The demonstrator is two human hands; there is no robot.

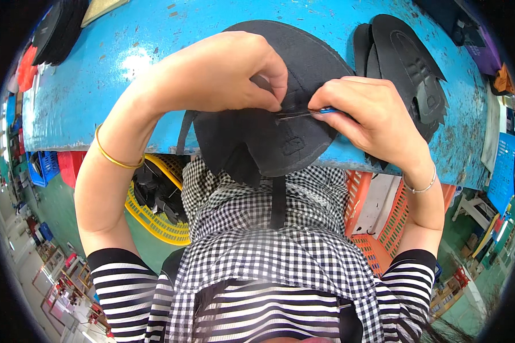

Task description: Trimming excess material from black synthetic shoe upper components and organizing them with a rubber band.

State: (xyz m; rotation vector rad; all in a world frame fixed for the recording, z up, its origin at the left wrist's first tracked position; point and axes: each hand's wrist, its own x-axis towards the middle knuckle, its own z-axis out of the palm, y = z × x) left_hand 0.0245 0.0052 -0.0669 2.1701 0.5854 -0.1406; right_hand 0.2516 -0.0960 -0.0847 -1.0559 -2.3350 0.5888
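A large, rounded black fabric piece [315,57] with stitched seams lies over the near edge of the blue table, its notched lower part hanging toward my lap. My left hand [229,71] arches over it, thumb and forefinger pinched together near the middle. What sits between those fingertips is too small to make out. From the right, my right hand [366,111] grips a slim metal tool [294,115] with thin prongs and a blue handle. Its tips point left and touch or nearly touch the fabric just below the left fingertips.
Black shaped pieces [409,63] lie stacked on the blue table [137,28] to the right. Another dark stack [60,31] stands at the far left. Below the table are a yellow basket [154,220] holding black items and an orange crate [372,251].
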